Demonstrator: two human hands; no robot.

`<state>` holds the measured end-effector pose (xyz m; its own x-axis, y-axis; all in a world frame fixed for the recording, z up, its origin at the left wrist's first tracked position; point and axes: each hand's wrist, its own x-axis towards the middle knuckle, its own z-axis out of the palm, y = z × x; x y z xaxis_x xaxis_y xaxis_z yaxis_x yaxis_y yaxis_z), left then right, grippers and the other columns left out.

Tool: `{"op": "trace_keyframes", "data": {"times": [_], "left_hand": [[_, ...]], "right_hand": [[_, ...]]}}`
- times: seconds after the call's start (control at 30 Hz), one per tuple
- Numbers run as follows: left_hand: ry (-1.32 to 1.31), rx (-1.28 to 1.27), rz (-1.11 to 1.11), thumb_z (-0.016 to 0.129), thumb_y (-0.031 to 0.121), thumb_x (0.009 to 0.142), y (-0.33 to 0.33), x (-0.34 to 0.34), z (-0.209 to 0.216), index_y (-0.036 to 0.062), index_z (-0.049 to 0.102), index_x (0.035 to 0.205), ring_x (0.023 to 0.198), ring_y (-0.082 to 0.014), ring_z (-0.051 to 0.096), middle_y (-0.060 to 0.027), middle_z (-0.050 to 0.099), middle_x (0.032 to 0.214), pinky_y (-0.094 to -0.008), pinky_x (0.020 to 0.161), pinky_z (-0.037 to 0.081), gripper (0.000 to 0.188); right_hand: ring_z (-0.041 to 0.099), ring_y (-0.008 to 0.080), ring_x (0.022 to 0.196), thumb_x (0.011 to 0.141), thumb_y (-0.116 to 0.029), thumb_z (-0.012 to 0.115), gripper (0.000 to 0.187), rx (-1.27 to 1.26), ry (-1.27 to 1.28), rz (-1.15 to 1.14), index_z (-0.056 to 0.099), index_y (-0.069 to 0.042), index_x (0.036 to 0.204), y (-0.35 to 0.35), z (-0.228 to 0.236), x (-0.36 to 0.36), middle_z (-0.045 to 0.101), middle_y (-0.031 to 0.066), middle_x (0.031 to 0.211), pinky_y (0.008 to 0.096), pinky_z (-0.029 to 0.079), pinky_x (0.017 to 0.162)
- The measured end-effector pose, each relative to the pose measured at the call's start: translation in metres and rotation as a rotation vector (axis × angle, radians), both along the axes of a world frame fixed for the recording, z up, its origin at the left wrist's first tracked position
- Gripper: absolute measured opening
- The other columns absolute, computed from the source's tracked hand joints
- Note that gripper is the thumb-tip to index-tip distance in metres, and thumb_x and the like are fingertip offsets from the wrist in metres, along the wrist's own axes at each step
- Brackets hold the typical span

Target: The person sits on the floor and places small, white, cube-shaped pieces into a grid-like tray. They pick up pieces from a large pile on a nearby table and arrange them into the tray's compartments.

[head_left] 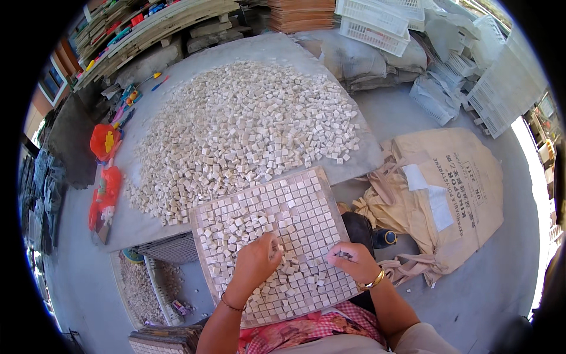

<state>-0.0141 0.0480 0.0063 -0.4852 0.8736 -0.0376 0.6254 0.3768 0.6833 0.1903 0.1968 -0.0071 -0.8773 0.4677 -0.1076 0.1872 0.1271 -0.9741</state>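
A square gridded tray point(272, 319) lies tilted across my lap, its cells partly filled with small pale stone tiles point(313, 216). Tiles sit in even rows on the right side, while loose ones point(242, 227) are heaped at the left and middle. My left hand point(257, 260) is closed over the middle of the tray, fingers curled around what looks like a small stone tile. Above the right edge, my right hand point(355, 263) is closed too, with a few small tiles showing between thumb and fingers. The fingers hide exactly how many.
Beyond the tray, a large pile of stone tiles point(247, 118) covers a grey slab table point(359, 135). A beige woven sack point(454, 183) lies at right, near a dark bottle point(384, 238). White plastic crates point(377, 32) stand far right; red bags point(106, 192) hang at left.
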Motion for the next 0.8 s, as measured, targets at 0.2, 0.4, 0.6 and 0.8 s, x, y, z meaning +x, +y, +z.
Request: {"op": "trace_keyframes", "data": {"times": [0.2,0.4,0.6,0.8], "left_hand": [[-1.39,0.446,0.257,0.055,0.019,0.079,-0.024,-0.011,0.003,0.0045,0.048,0.095,0.048,-0.0064,0.032,-0.0038,0.051,0.071,-0.0174,0.041,0.026,0.022],[-1.31,0.358,0.341,0.061,0.014,0.08,-0.038,0.013,-0.009,0.0038,0.057,0.084,0.053,-0.0064,0.036,-0.0016,0.053,0.069,-0.0173,0.043,0.027,0.012],[-0.051,0.225,0.091,0.07,0.009,0.073,-0.026,0.026,-0.017,0.0076,0.064,0.093,0.056,-0.0177,0.052,-0.0069,0.056,0.071,-0.028,0.051,0.043,0.022],[0.023,0.138,0.084,0.072,0.008,0.07,-0.019,0.032,-0.017,0.0079,0.065,0.095,0.062,-0.0229,0.058,-0.0091,0.059,0.076,-0.0315,0.056,0.047,0.026]], "right_hand": [[0.059,0.0256,0.071,0.078,-0.016,0.064,0.014,0.41,0.052,0.089,0.061,-0.005,0.086,-0.02,0.0,-0.025,0.06,0.01,0.08,0.0321,0.047,0.062],[0.058,0.0285,0.07,0.075,-0.017,0.067,0.017,0.692,-0.072,0.118,0.061,-0.007,0.087,-0.036,-0.013,-0.05,0.057,0.0098,0.077,0.0349,0.047,0.062],[0.052,0.0121,0.06,0.081,-0.016,0.064,0.016,-0.181,0.037,0.114,0.058,-0.003,0.088,-0.007,0.01,-0.029,0.057,0.0018,0.071,0.0247,0.041,0.051],[0.045,0.0073,0.054,0.085,-0.018,0.062,0.02,-0.449,0.143,0.182,0.056,-0.004,0.098,-0.005,0.009,-0.017,0.056,0.0023,0.074,0.0214,0.035,0.046]]}}
